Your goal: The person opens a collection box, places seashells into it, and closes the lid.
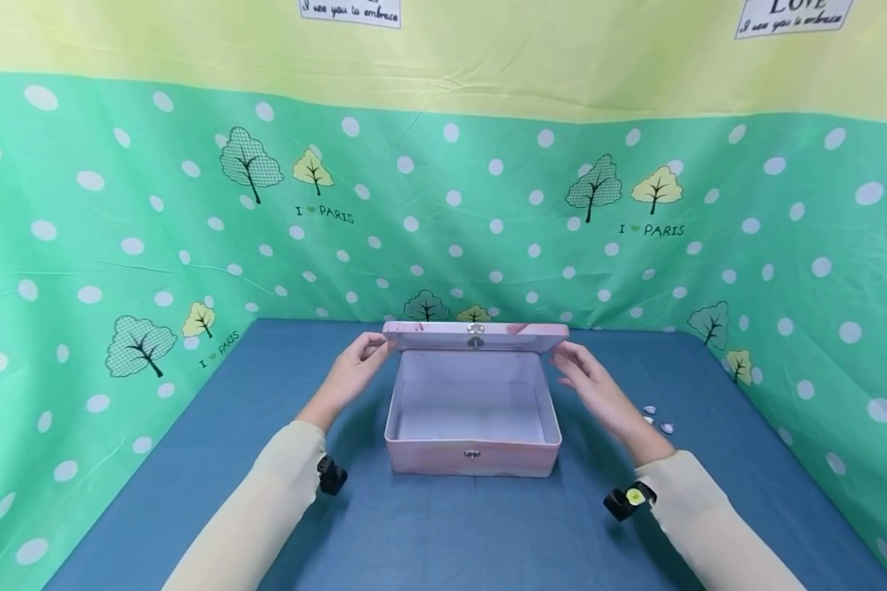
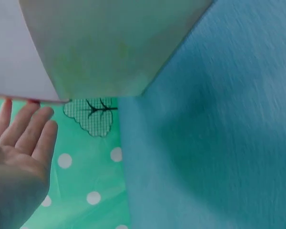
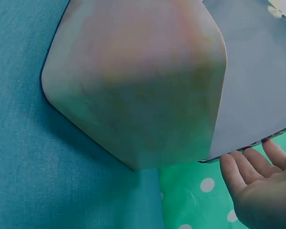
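Observation:
A pink metal hinged box (image 1: 473, 458) stands on the blue cloth, its pale lavender inside facing up. Its lid (image 1: 510, 329) is raised at the back, tilted over the box, with a silver clasp (image 1: 475, 329) on the front edge. My left hand (image 1: 355, 369) is at the lid's left side; in the left wrist view its extended fingertips (image 2: 33, 102) meet the lid's edge. On the opposite side, my right hand (image 1: 591, 382) touches the lid's right edge with nearly straight fingers (image 3: 233, 174). The left thumb is hidden in the left wrist view.
Several small shiny pieces (image 1: 667, 428) lie on the cloth beyond my right wrist. The blue cloth (image 1: 429, 533) covers the table, and a green dotted curtain (image 1: 488, 246) hangs behind and at both sides.

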Demonstrator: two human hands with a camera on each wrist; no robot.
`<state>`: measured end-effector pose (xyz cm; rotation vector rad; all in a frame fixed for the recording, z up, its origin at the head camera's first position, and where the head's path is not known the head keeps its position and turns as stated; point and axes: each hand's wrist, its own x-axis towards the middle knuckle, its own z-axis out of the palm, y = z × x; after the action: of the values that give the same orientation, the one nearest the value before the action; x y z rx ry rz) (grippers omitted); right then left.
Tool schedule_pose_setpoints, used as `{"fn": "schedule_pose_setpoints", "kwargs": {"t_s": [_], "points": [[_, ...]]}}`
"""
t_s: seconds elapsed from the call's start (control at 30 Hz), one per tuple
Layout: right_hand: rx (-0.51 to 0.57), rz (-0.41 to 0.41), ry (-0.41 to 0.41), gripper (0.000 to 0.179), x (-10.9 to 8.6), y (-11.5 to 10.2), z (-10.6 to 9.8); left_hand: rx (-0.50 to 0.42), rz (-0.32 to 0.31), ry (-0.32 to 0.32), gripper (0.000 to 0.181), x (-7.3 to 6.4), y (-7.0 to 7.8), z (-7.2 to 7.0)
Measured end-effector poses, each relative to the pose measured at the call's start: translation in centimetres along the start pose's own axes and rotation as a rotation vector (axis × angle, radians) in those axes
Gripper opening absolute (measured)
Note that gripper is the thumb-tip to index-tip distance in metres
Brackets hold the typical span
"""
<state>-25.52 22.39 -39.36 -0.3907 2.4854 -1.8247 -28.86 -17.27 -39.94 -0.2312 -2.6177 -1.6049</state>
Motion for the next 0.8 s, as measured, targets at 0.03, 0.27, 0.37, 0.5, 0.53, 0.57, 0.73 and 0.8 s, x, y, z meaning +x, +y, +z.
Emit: {"fn": "schedule_pose_setpoints", "kwargs": {"t_s": [0.03,0.27,0.37,0.5,0.53,0.57,0.73,0.8], "points": [[0.000,-0.006,-0.001,0.061,0.1,0.0,0.0,-0.005,-0.008,0.010,0.066,0.1,0.1,0.1],[-0.017,-0.051,-0.009,0.062,0.9,0.1,0.0,-0.055,0.000,0.027,0.065,0.3,0.5,0.6],[-0.023,-0.049,-0.005,0.063,1.4,0.3,0.1,-0.068,0.039,0.006,0.060,0.3,0.4,0.8],[-0.024,-0.048,0.000,0.066,1.9,0.5,0.2,-0.081,0.095,-0.031,0.056,0.5,0.0,1.0],[-0.024,-0.049,0.000,0.067,2.1,0.5,0.2,-0.081,0.103,-0.040,0.056,0.6,-0.1,1.0],[-0.025,-0.053,-0.002,0.067,2.2,0.5,0.2,-0.082,0.107,-0.050,0.054,0.6,-0.1,1.0],[-0.017,-0.066,-0.030,0.066,2.9,0.8,0.0,-0.085,0.105,-0.086,0.053,1.0,-0.3,1.1],[-0.008,-0.066,-0.039,0.065,3.2,0.9,0.0,-0.088,0.107,-0.097,0.054,1.3,-0.3,1.2]]}}
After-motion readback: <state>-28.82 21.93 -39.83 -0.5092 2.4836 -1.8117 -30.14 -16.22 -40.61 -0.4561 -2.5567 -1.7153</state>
